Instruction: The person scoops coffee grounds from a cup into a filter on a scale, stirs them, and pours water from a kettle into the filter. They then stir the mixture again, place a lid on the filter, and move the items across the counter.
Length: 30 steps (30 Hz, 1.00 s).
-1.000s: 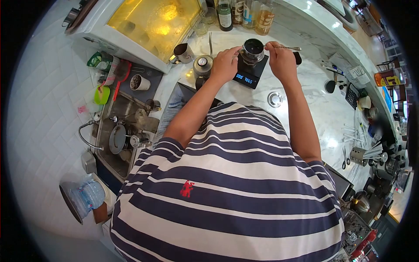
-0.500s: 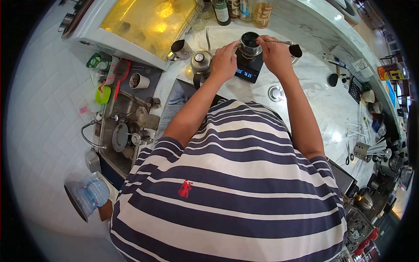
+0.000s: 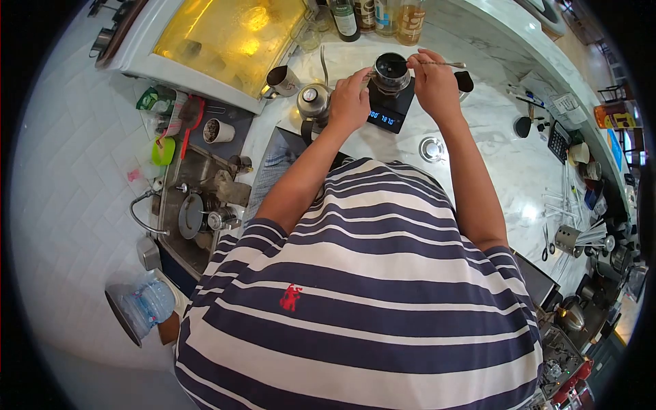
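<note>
A vessel of dark liquid (image 3: 392,66) stands on a black digital scale (image 3: 391,109) with lit blue digits. My left hand (image 3: 349,102) is closed at the vessel's left side, its fingertips gripping what looks like the handle. In my right hand (image 3: 435,78) is a long thin spoon (image 3: 452,65), pinched between fingers and thumb. The spoon lies almost level, and its left end reaches over or into the dark liquid; the tip is hard to make out. A steel gooseneck kettle (image 3: 313,100) stands just left of my left hand.
A metal pitcher (image 3: 282,80) is behind the kettle, and another dark-mouthed pitcher (image 3: 465,82) is right of my right hand. Bottles (image 3: 411,24) line the back. A round metal piece (image 3: 431,149) lies on the marble counter. The sink (image 3: 171,205) is at left.
The scale's digits have changed to a higher number. My right hand and the spoon have shifted slightly to the right; my left hand keeps its place at the vessel.
</note>
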Tool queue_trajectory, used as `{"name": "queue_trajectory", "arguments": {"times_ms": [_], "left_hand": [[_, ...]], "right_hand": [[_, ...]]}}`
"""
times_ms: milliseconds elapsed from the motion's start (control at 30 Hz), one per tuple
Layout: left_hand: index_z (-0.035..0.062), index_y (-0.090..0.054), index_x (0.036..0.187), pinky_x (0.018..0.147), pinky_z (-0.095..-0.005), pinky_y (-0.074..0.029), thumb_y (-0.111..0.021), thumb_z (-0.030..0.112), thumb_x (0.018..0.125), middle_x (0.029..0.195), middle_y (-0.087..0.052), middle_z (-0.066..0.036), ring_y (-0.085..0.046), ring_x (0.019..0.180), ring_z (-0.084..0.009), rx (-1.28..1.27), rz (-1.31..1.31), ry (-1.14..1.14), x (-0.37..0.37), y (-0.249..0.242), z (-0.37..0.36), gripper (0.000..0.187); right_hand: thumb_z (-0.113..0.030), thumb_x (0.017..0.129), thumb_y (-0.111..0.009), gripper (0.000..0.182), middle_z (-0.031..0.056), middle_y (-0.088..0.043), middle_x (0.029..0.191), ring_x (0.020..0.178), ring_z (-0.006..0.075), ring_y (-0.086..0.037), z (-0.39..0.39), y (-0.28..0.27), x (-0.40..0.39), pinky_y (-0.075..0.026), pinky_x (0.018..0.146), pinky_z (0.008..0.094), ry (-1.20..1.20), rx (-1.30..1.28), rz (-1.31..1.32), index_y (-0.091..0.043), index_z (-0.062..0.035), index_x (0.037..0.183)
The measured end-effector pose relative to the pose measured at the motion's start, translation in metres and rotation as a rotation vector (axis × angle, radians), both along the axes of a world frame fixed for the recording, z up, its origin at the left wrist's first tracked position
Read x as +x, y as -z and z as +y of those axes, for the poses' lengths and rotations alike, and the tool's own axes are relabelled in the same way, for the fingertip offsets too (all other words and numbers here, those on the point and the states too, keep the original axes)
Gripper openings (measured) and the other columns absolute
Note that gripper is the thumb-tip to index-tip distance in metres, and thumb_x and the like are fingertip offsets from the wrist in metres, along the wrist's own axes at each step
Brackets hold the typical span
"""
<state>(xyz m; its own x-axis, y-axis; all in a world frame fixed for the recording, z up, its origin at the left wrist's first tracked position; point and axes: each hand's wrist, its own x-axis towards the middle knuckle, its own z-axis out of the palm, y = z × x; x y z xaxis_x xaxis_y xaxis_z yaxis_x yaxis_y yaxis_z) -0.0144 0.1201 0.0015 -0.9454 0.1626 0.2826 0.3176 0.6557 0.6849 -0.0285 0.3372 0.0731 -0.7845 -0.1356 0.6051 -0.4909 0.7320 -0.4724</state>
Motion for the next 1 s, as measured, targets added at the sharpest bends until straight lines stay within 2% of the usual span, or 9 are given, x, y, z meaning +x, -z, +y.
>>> {"name": "queue_trajectory", "arguments": {"times_ms": [133, 333, 433, 467, 633, 767, 1000], "left_hand": [[0.0158, -0.057, 0.149, 0.106, -0.0451, -0.049, -0.061, 0.0, 0.095, 0.129, -0.073, -0.01, -0.063, 0.12, -0.0333, 0.018, 0.005, -0.004, 0.001, 0.001, 0.0, 0.057], [0.0154, -0.059, 0.146, 0.102, -0.0479, -0.05, -0.064, 0.002, 0.094, 0.128, -0.073, -0.011, -0.063, 0.117, -0.0378, 0.043, 0.011, -0.006, 0.0, 0.004, 0.001, 0.054], [0.0156, -0.057, 0.148, 0.106, -0.0463, -0.049, -0.061, 0.001, 0.095, 0.129, -0.072, -0.01, -0.063, 0.12, -0.0352, 0.036, 0.0, 0.0, -0.001, 0.002, -0.001, 0.055], [0.0157, -0.057, 0.148, 0.107, -0.0455, -0.049, -0.059, 0.0, 0.095, 0.13, -0.072, -0.01, -0.063, 0.121, -0.0337, 0.032, -0.011, -0.001, 0.0, 0.002, -0.001, 0.055], [0.0148, -0.059, 0.145, 0.102, -0.0485, -0.05, -0.064, 0.002, 0.094, 0.127, -0.072, -0.012, -0.062, 0.117, -0.0386, 0.045, 0.02, -0.003, 0.0, 0.006, 0.0, 0.053], [0.0159, -0.058, 0.148, 0.106, -0.0458, -0.049, -0.062, 0.003, 0.095, 0.129, -0.071, -0.011, -0.063, 0.12, -0.0344, 0.012, 0.01, -0.004, -0.001, 0.003, -0.001, 0.054], [0.0165, -0.059, 0.147, 0.104, -0.0462, -0.05, -0.062, 0.004, 0.095, 0.128, -0.071, -0.011, -0.063, 0.118, -0.0345, 0.01, 0.047, -0.022, -0.001, 0.005, 0.001, 0.053]], "right_hand": [[-0.014, 0.106, -0.061, 0.022, 0.0127, -0.078, 0.105, 0.123, 0.0356, -0.068, 0.007, -0.002, 0.01, -0.056, 0.098, 0.0453, 0.001, -0.027, -0.095, -0.077, 0.0004, 0.098], [-0.015, 0.107, -0.059, 0.024, 0.015, -0.078, 0.108, 0.121, 0.0358, -0.068, -0.003, 0.0, 0.0, -0.055, 0.098, 0.045, -0.007, 0.01, -0.1, -0.076, 0.001, 0.1], [-0.012, 0.102, -0.065, 0.018, 0.0154, -0.078, 0.102, 0.109, 0.0366, -0.072, 0.007, -0.007, 0.002, -0.058, 0.09, 0.0462, -0.011, 0.022, -0.016, -0.077, 0.0022, 0.099], [-0.011, 0.101, -0.065, 0.018, 0.0154, -0.078, 0.103, 0.109, 0.0367, -0.072, 0.006, -0.007, 0.004, -0.058, 0.089, 0.0462, -0.009, 0.011, -0.023, -0.076, 0.0023, 0.098], [-0.01, 0.1, -0.065, 0.017, 0.0153, -0.078, 0.107, 0.109, 0.0369, -0.072, -0.003, -0.001, 0.007, -0.058, 0.089, 0.0456, -0.07, 0.036, 0.001, -0.076, 0.0026, 0.096], [-0.009, 0.1, -0.064, 0.016, 0.0143, -0.077, 0.109, 0.11, 0.0363, -0.072, 0.002, -0.002, 0.002, -0.058, 0.091, 0.0453, 0.002, 0.037, -0.042, -0.076, 0.0021, 0.1], [-0.008, 0.099, -0.064, 0.017, 0.0127, -0.078, 0.111, 0.113, 0.0339, -0.071, -0.004, -0.002, 0.011, -0.058, 0.093, 0.0442, -0.018, 0.031, -0.061, -0.077, -0.0005, 0.106]]}}
